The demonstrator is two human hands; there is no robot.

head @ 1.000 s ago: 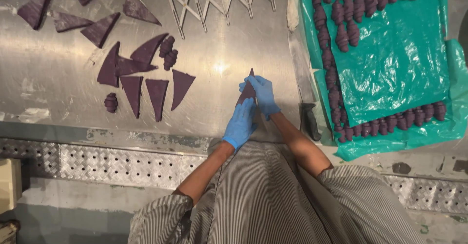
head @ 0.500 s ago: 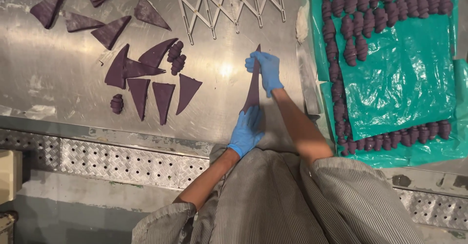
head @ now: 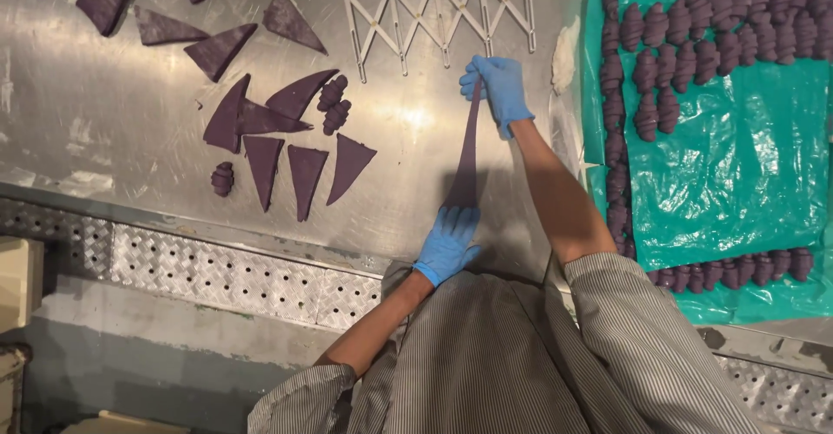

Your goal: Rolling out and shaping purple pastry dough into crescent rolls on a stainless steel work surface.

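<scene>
The right hand (head: 499, 91), in a blue glove, is closed in a pinch on the narrow tip of a purple dough triangle (head: 467, 161), held out toward the far side of the bench (head: 416, 121). The left hand (head: 449, 241), also gloved, is closed on the wide base of the same piece near the bench's front edge, so the dough runs as a long, thin strip between the two hands, just above the steel.

Judging by how things lie, much is done: the tray (head: 720, 269) at the bench's right end, lined with green plastic film, carries many rolled purple pieces (head: 659, 61) in rows along its far and left sides and along its near edge, with the middle bare. Left to do: flat cut triangles (head: 304, 165) lying left of the hands, more (head: 217, 48) toward the far left corner, and a few rolled ones (head: 331, 104) among them. A white expanding lattice cutter (head: 434, 9) lies at the far edge.

No packages, labels or signs show.
</scene>
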